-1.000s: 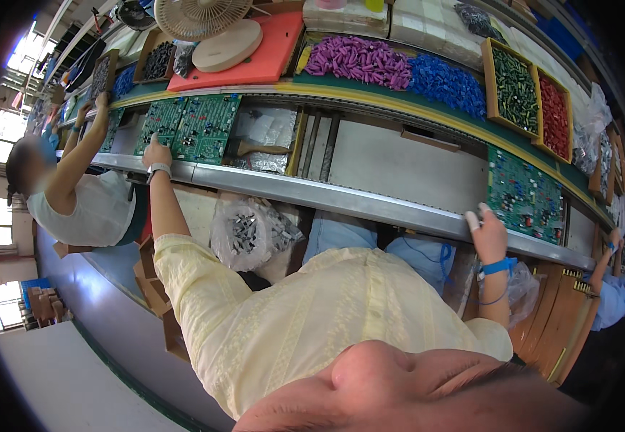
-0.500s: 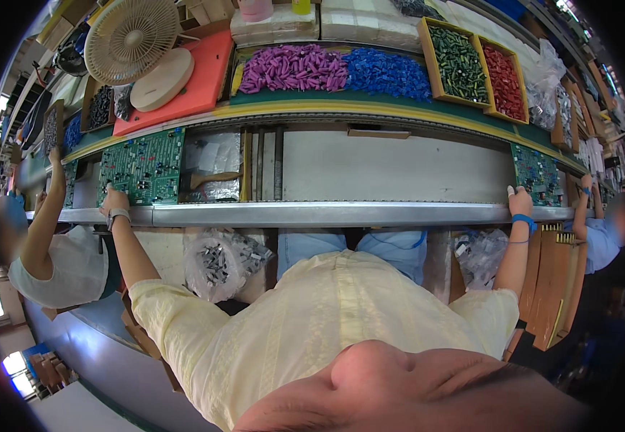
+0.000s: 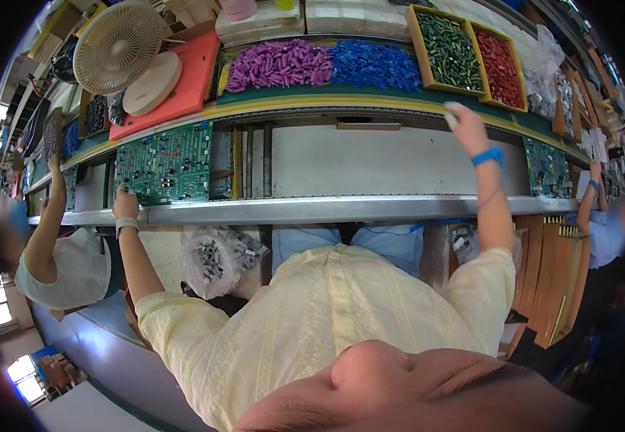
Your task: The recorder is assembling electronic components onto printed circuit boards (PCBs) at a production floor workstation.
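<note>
Head view: left hand [image 3: 126, 205] at the lower-left corner of a green circuit board [image 3: 195, 155], left-centre of frame; fingers curled there, grip can't be told. Right hand [image 3: 469, 129], upper right, below green parts [image 3: 448, 54]; fingers bent, contents can't be told. Advisable: steer board by edges, sparing components [image 3: 169, 171].

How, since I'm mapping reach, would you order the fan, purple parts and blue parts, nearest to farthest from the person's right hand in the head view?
1. Blue parts: up and to the left of the right hand.
2. Purple parts: farther left, just beside the blue ones.
3. Fan: farthest, at the picture's upper left.
</note>
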`<move>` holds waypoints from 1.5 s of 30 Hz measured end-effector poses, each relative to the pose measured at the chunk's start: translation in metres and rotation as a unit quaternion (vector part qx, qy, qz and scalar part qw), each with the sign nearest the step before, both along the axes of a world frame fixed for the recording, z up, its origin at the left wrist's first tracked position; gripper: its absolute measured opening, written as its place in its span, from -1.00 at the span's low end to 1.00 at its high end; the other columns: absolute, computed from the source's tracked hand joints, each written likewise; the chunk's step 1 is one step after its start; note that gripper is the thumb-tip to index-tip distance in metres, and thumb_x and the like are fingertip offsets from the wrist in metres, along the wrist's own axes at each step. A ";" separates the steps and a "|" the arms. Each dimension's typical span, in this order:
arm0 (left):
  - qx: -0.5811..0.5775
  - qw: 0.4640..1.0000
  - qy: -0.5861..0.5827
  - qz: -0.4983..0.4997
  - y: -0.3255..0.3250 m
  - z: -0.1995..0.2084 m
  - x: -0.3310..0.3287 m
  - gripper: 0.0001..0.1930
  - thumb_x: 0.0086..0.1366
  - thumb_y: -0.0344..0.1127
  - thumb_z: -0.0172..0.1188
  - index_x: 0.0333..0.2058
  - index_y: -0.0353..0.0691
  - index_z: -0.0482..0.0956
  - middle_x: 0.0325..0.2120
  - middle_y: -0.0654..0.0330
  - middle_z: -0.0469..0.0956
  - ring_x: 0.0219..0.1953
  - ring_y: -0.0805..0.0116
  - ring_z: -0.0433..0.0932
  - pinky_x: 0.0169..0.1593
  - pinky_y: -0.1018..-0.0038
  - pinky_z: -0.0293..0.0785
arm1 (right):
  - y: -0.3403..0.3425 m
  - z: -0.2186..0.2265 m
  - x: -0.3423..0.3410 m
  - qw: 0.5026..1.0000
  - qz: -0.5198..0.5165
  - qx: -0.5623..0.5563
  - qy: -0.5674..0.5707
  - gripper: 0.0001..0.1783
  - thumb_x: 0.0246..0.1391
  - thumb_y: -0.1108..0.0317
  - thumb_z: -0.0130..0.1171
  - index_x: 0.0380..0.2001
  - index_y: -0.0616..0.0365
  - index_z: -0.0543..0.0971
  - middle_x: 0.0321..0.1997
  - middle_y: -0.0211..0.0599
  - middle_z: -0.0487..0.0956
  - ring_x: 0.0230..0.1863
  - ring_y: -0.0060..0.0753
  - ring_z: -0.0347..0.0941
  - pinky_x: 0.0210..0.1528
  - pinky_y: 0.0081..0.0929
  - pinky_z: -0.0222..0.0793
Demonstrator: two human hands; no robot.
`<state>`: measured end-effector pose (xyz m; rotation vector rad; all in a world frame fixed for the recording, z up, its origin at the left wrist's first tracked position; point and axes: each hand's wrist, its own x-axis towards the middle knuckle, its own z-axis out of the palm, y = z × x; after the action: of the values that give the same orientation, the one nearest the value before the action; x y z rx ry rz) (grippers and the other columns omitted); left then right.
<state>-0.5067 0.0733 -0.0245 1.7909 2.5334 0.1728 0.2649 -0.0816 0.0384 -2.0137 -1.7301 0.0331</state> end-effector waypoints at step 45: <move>-0.014 0.970 -0.091 -0.224 -0.073 0.033 0.156 -0.66 0.13 -0.27 0.06 -0.08 -0.09 0.43 -0.47 0.05 0.57 -0.30 0.09 0.52 0.00 0.23 0.21 | 0.095 -0.052 -0.079 0.985 0.071 0.152 -0.036 -0.75 -0.09 0.45 0.08 -0.25 0.12 0.51 -0.28 -0.19 0.48 -0.17 -0.10 0.38 -0.12 -0.26 0.32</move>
<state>-0.3508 0.0007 0.0088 2.1624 1.9430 0.2672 0.1859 0.0132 -0.0139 -1.6884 -1.7968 -0.2452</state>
